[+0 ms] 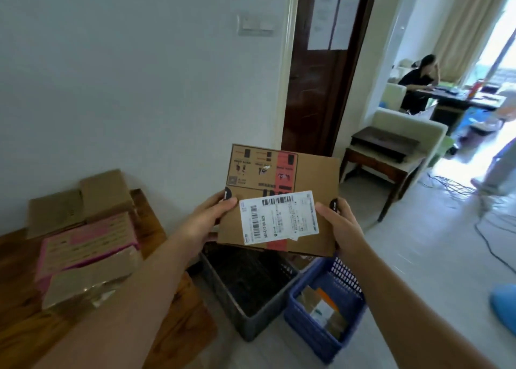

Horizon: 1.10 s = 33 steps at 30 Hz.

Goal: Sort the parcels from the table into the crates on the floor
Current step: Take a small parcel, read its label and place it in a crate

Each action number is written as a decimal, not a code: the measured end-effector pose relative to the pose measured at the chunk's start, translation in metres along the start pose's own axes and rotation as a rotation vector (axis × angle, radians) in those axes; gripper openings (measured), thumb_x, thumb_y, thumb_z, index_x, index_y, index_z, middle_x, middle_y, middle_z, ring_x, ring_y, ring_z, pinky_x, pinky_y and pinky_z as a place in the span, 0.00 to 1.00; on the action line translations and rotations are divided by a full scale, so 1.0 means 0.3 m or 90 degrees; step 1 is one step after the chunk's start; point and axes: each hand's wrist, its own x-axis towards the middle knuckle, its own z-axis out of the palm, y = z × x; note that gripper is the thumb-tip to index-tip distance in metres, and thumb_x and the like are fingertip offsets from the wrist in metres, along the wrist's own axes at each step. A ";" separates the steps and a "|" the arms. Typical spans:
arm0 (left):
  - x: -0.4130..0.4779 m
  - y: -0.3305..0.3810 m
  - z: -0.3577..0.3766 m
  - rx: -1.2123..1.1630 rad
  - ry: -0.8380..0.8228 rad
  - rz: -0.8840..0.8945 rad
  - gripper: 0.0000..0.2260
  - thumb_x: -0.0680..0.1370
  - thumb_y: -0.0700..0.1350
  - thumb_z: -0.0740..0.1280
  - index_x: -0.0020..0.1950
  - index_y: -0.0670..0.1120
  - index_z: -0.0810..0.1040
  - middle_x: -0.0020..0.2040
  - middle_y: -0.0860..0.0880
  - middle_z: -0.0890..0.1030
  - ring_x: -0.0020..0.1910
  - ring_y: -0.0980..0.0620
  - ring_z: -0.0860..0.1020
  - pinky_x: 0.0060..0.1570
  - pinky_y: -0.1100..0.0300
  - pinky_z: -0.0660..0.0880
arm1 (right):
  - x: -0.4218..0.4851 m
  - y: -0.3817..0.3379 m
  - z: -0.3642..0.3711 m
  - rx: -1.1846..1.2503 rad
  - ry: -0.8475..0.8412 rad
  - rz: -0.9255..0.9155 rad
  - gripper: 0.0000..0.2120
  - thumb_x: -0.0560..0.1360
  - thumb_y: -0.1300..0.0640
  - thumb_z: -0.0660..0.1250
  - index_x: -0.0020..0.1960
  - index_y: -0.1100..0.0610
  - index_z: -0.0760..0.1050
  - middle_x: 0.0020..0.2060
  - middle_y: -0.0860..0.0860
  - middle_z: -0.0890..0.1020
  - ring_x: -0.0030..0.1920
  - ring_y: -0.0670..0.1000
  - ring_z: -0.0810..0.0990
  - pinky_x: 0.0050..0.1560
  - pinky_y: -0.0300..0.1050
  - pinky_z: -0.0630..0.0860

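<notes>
A flat brown cardboard parcel (312, 178) with a white shipping label and a red stripe is held up in front of me, above the crates. My left hand (208, 222) grips its left edge and my right hand (339, 226) grips its right edge. Below it on the floor stand a dark grey crate (251, 317), whose inside looks dark, and a blue crate (303, 322) with a few small parcels in it. On the wooden table (173, 326) at the left lie more parcels: a pink one (89, 241), a brown taped one (89, 280) and two plain boxes (81, 204) at the back.
A white wall is behind the table. A dark wooden door (315, 89) stands ahead. To the right are a small dark side table (382, 156), a pale armchair, cables on the tiled floor (435, 257), and a person seated at a desk far off.
</notes>
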 end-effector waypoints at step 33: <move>1.369 -0.517 1.223 0.159 -0.221 -0.269 0.11 0.77 0.42 0.67 0.59 0.50 0.76 0.53 0.46 0.81 0.43 0.55 0.80 0.36 0.61 0.76 | 1.017 0.492 -1.061 -0.026 0.301 0.360 0.17 0.79 0.58 0.64 0.66 0.52 0.64 0.50 0.53 0.81 0.47 0.53 0.83 0.42 0.50 0.81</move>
